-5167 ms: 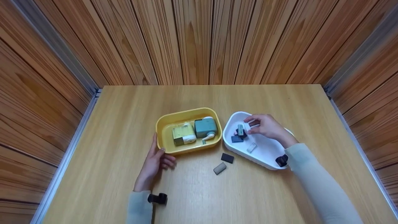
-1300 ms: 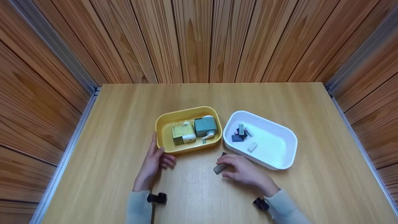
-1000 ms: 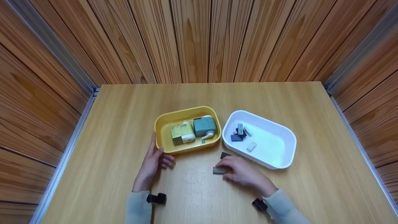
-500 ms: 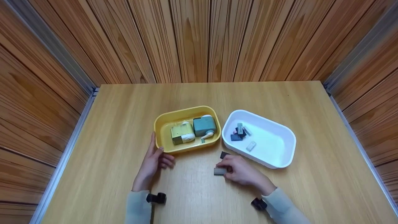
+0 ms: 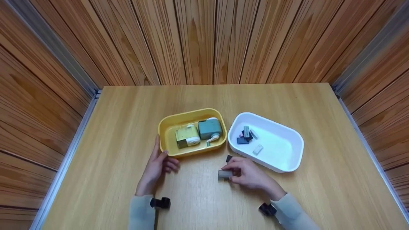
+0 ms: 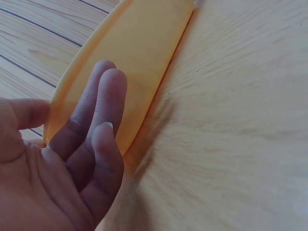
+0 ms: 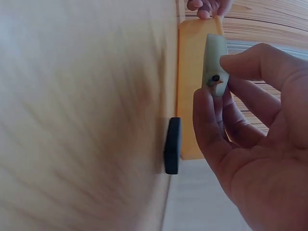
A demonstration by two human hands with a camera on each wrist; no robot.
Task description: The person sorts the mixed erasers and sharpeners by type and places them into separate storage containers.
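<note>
My right hand (image 5: 247, 172) pinches a grey, eraser-like block (image 5: 225, 174) between thumb and fingers, in front of the white tray. In the right wrist view this block (image 7: 215, 60) looks pale grey-green, with a small dark mark near its lower end. A black block (image 7: 172, 146) lies on the table close by, partly covered by the right hand in the head view. At the yellow tray (image 5: 169, 124), my left hand (image 5: 156, 164) rests against the near left corner, thumb and index finger touching it. Its other fingers (image 6: 111, 96) hang loosely beside the outer wall.
Two crank pencil sharpeners, one yellow-green (image 5: 187, 135) and one teal (image 5: 209, 129), lie in the yellow tray. The white tray (image 5: 281, 127) holds several small blocks, including a dark blue one (image 5: 243, 141) and a whitish one (image 5: 258, 149). Wood-panelled walls surround the table.
The right hand left the white tray, came down to the table and took hold of the grey block, which has turned and been lifted. A slim block was added in the white tray.
</note>
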